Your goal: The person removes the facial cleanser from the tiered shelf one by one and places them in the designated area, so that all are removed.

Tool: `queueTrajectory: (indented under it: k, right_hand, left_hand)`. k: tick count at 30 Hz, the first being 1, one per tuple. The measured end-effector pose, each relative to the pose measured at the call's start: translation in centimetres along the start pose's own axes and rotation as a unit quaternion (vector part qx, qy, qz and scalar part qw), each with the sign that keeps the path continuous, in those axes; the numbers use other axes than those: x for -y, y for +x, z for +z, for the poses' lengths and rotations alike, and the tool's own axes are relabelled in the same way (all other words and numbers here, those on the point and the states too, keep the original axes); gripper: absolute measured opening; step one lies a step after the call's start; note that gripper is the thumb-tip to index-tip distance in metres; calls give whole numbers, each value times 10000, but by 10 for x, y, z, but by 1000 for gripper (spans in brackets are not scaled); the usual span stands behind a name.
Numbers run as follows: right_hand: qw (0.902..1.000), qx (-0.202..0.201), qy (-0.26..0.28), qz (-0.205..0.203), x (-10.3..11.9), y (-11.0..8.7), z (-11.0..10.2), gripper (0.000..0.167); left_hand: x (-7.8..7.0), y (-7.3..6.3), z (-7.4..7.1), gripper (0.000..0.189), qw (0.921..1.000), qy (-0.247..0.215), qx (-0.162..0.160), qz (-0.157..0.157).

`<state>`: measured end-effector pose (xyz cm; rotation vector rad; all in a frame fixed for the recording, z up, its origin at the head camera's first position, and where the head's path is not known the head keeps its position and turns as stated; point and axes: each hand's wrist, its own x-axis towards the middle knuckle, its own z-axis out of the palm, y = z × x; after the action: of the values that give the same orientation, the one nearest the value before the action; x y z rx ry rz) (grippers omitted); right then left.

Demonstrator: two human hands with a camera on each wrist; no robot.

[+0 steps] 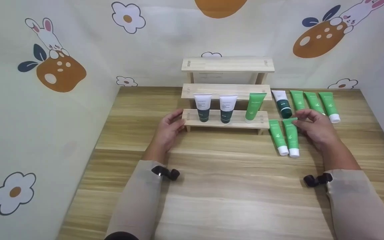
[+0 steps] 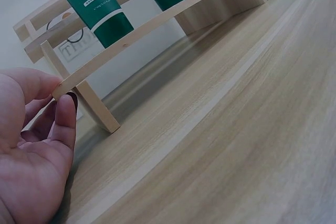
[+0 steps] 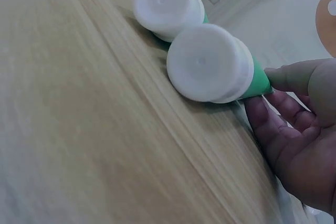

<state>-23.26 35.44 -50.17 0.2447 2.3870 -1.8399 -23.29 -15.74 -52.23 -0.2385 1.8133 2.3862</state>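
Observation:
My left hand (image 1: 169, 130) holds the left end of the lowest step of a wooden tiered stand (image 1: 242, 124); in the left wrist view, thumb and fingers pinch the board's corner. On that step stand two white-and-dark-green tubes (image 1: 203, 106) (image 1: 227, 108) and one green tube (image 1: 255, 106), all caps down. To the right, my right hand (image 1: 318, 130) pinches the flat end of a green tube (image 1: 291, 136) lying on the table. Its white cap (image 3: 205, 64) faces the right wrist camera. Another green tube (image 1: 277, 136) lies close along its left side.
Behind the right hand lie a white-and-dark-green tube (image 1: 282, 104) and three green tubes (image 1: 297, 100) (image 1: 314, 102) (image 1: 329, 106). The stand's middle step (image 1: 225, 90) and top step (image 1: 227, 64) rise near the patterned back wall (image 1: 165, 43). A wood-grain table (image 1: 225, 186) extends toward me.

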Motion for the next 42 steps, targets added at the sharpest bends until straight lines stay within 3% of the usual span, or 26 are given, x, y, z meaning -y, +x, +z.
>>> queueTrajectory:
  k: [3,6,17,26,30,33,37,42]
  right_hand:
    - [9982,-91,-591,-25,1,-1,1,40]
    - [9965,-155,-816,-80,2,-2,2,41]
    - [9936,-163,-1113,122,3,-2,-4,41]
    - [9952,-392,-848,-283,2,-2,-4,36]
    - [9978,-433,-427,-264,6,-4,-2,29]
    - [9984,-424,308,-229,11,-6,2,24]
    - [9922,-317,1170,-282,19,-10,9,25]
    - [9896,-153,1303,-596,30,-16,18,23]
  left_hand:
    - [0,0,0,54,10000,26,-11,-23]
    - [0,0,0,54,10000,76,-7,-12]
    - [1,0,0,54,10000,67,10,41]
    - [1,0,0,52,9999,108,38,128]
    - [1,0,0,52,9999,59,68,109]
    - [0,0,0,53,9999,42,78,89]
    - [0,0,-1,53,9999,48,80,81]
    - [1,0,-1,53,9999,72,72,77]
